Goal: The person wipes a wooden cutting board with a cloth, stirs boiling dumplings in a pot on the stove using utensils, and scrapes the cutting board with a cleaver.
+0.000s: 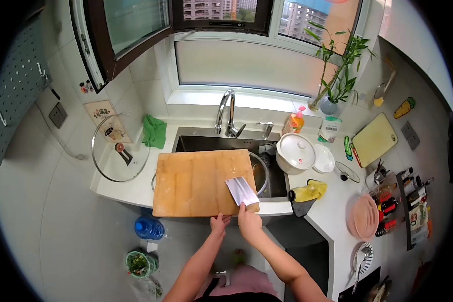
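Observation:
A wooden cutting board (196,181) lies across the sink, its surface pale and slightly marked. My right hand (249,221) is closed on what looks like a cleaver, whose broad, shiny rectangular blade (241,190) is over the board's right front corner. The handle is hidden in my fist. At the front edge of the board, my left hand (219,222) grips the underside, its fingertips partly out of sight. Behind the board, part of a clear round rim (262,173) shows in the sink (279,186).
A chrome faucet (230,113) rises behind the board. Right of the sink are a lidded white pot (295,153) and a yellow-grey cloth (308,194). A glass lid (120,173) leans left, near a green cloth (154,132). An open window (131,30) juts in above.

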Demonstrator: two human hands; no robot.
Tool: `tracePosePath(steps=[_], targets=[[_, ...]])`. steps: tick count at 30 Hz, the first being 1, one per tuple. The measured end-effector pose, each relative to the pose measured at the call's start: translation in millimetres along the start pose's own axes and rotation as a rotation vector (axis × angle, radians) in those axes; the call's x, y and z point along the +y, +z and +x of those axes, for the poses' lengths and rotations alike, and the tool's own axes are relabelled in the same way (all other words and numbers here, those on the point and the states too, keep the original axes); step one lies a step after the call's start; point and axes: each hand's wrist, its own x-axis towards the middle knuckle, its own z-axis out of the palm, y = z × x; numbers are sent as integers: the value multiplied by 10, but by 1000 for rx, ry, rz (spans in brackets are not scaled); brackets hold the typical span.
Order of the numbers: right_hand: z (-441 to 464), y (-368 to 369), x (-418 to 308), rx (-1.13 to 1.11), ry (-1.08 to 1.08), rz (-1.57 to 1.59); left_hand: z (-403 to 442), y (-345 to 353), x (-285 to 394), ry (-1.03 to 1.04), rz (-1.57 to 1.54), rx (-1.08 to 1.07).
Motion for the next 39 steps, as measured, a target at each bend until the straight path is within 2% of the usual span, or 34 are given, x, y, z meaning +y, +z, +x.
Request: tracePosePath(steps=[3,8,10,12,14,16,18,20,22,24,26,27,31,33,36,39], targets=[[288,108,-137,152,44,-9,-107,63,9,9,41,62],[75,12,-309,11,87,-80,-155,115,156,18,-9,5],[346,268,-292,138,90,52,-151,67,99,-14,-41,-5],[341,216,-365,172,91,23,-140,122,152,2,-50,52],[151,12,-473,36,70,-47,-64,112,144,38,16,61],[248,104,-436,35,74,-63,-131,146,109,96,-82,69],[476,245,-393,191,87,-70,-184,97,107,41,-67,59],[399,248,-453,195,90,-46,-172,125,186,13,-57,39],[258,79,-504,73,107,-51,-197,169,140,158,-1,106],[448,140,-406,65,79,-25,-79,54,33,100,31,78],[796,276,-307,302,77,-58,-12,-24,-23,29,9,-17],[871,283,-328,215,116,-57,-76,11,29,30,59,20],[895,361,-283,252,61,-152,-111,37,18,58,8,-17],[1144,410,-204,302,66,-25,-71,-5,18,58,6,-12],[1034,457,-319,235,102,-10,-76,5,48,29,81,7],[1205,380,-208,243,89,-4,10,-43,-58,53,30,-18]])
